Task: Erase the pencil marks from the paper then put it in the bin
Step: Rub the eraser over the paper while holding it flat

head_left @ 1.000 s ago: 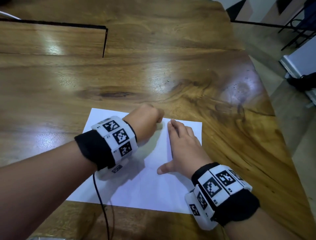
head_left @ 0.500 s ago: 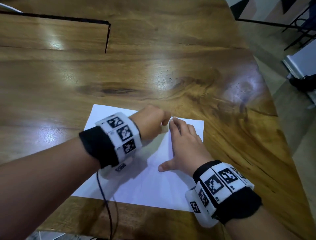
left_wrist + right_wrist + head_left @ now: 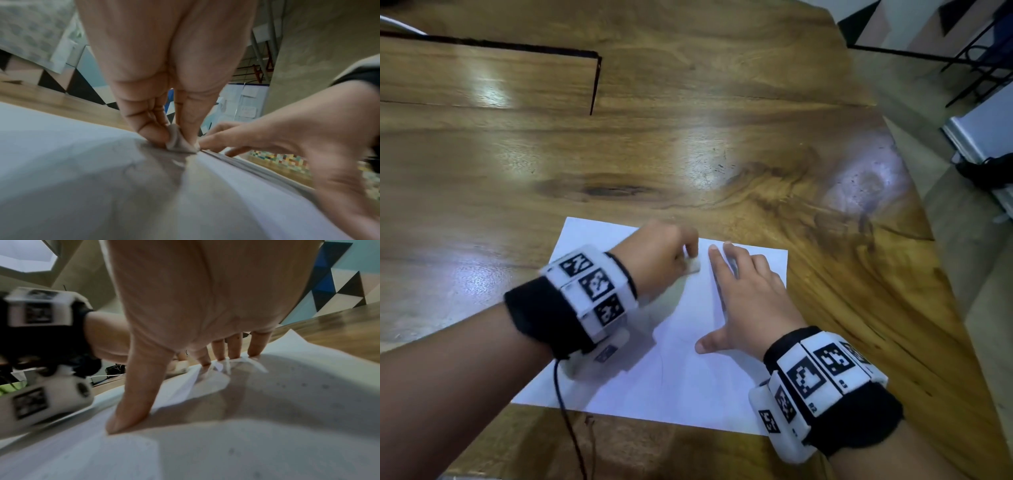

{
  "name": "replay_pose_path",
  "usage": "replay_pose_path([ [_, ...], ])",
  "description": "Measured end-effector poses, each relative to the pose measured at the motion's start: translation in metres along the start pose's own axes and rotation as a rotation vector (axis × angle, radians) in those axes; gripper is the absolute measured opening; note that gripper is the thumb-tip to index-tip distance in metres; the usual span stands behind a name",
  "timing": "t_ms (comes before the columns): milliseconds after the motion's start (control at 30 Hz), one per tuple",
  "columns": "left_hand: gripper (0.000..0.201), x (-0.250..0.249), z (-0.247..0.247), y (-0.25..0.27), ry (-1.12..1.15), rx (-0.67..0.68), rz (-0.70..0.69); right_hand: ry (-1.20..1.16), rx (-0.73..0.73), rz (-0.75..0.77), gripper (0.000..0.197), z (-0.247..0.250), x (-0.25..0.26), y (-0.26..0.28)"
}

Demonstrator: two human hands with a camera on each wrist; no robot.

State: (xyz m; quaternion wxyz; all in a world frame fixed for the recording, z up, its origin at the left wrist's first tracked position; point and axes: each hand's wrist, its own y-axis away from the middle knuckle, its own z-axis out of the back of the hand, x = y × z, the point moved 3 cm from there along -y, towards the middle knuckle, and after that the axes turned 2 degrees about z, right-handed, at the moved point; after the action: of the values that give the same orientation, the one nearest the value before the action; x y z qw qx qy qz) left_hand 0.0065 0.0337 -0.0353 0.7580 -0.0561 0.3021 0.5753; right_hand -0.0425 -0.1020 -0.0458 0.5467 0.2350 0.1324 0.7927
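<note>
On the paper point(image 3: 688, 383), eraser point(image 3: 692, 265) half-hidden by fingers point(image 3: 152, 128).

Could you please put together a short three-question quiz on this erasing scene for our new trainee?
1. True or false: the right hand lies with straight, spread fingers on the paper.
2. The left hand pinches which thing? A) a pencil B) a white eraser C) a ruler
3. Fill in: the paper lies on a ____ table.

Key:
1. True; its fingertips and thumb press on the sheet.
2. B; the eraser sits between thumb and fingers, with its lower end on the paper.
3. Wooden; the table shows glossy wood grain.
</note>
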Motion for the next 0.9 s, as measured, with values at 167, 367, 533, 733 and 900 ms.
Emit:
replay_pose_path([
  [167, 0.009, -0.01, 0.005, -0.018, -0.055, -0.023, -0.011, 0.023, 0.002, -0.012, 0.131, 0.0, 0.001, -0.001],
  [367, 0.008, -0.003, -0.008, 0.012, -0.12, 0.07, -0.079, 0.004, 0.007, -0.01, 0.131, -0.001, 0.0, -0.001],
  [533, 0.01, -0.005, 0.0, -0.011, -0.083, -0.02, -0.031, 0.02, 0.006, -0.01, 0.13, 0.0, 0.001, -0.001],
  [733, 0.006, 0.005, -0.004, 0.02, -0.13, 0.098, -0.07, 0.002, 0.015, -0.009, 0.131, -0.001, 0.0, 0.0],
  [900, 0.011, -0.002, 0.001, -0.015, -0.082, -0.001, 0.011, 0.017, 0.012, -0.015, 0.131, -0.001, 0.0, -0.002],
])
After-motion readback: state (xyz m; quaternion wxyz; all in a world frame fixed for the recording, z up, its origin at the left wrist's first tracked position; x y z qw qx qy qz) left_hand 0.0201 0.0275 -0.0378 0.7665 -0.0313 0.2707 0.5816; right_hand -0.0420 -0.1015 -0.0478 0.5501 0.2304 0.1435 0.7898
